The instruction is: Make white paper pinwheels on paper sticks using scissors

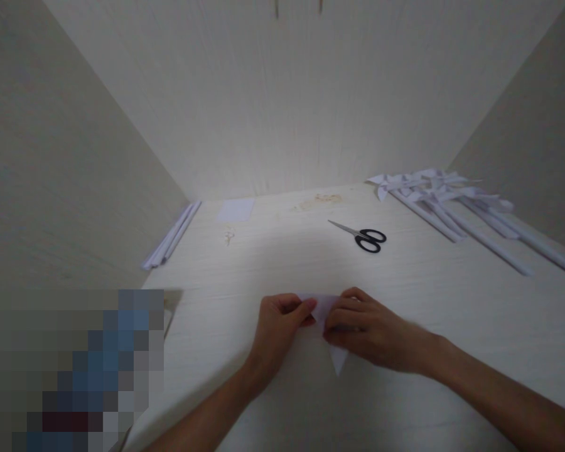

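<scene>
White paper (327, 311) was pinched flat on the table (273, 263) between the left hand (277, 326) and right hand (367, 329); a crooked crease could be caused by slipping.

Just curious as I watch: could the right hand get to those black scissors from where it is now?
Probably yes. The scissors lie in the open on the table, beyond the right hand, with bare tabletop between them. But that hand is pressing on the folded paper with the left hand.
</scene>
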`<state>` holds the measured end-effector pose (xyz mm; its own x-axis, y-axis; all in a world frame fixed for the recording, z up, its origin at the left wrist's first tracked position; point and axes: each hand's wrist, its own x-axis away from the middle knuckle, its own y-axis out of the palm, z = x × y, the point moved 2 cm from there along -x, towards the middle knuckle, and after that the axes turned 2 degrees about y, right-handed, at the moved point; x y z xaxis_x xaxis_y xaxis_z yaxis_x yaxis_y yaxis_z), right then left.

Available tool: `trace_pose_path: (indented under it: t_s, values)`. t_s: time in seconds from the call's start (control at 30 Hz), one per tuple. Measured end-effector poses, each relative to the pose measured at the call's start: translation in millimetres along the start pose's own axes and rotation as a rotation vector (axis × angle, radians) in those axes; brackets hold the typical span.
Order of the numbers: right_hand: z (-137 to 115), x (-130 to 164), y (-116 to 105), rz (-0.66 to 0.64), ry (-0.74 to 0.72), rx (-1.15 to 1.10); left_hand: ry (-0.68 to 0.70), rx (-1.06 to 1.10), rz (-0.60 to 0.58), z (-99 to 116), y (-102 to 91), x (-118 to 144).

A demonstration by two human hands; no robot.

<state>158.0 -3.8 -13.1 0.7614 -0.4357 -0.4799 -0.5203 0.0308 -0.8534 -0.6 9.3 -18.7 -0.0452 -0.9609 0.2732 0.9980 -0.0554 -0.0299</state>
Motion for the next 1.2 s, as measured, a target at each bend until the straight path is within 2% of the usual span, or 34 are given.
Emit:
trace_pose_path:
  t_s: [0.17,0.27,0.33,0.4,0.5,0.6,0.7,0.83,1.0,1.13,1.2]
  values:
    - [-0.5,-3.3,-2.9,0.026,0.218,-0.232,0.047,-0.002,-0.142,0.2,4.5,2.6]
    - [-1.3,-4.7,-6.1,0.047,0.408,-0.245,0.062,0.016,-0.209,-0.1,9.4,6.9]
    - [-0.8,-4.5,-9.8,0.078,0.447,-0.231,0.047,0.042,-0.234,-0.8,11.3,8.6]
    - [0.8,-3.4,-14.9,0.072,0.375,-0.241,0.02,0.065,-0.206,-0.7,10.1,8.0]
    - [3.5,0.4,-24.1,0.033,0.142,-0.24,-0.024,0.121,-0.108,1.8,3.8,3.9]
    - [4.7,4.4,-26.3,-0.049,-0.011,-0.121,-0.054,0.175,-0.034,4.7,-1.8,0.5]
    - [2.9,5.1,-19.2,-0.053,-0.06,0.01,-0.067,0.206,-0.029,4.7,-2.6,0.0]
    - [-0.2,2.4,-8.1,-0.003,-0.042,0.009,-0.065,0.184,-0.053,2.5,1.1,2.2]
    - [-1.0,-1.9,-5.3,-0.011,0.146,-0.147,-0.003,0.074,-0.065,3.1,5.9,6.0]
    - [1.6,-3.4,-5.8,0.162,0.473,-0.254,0.043,-0.005,-0.136,0.9,10.3,9.6]
    - [3.1,-4.4,-5.3,0.194,0.597,-0.329,0.044,-0.009,-0.173,-1.5,12.4,11.0]
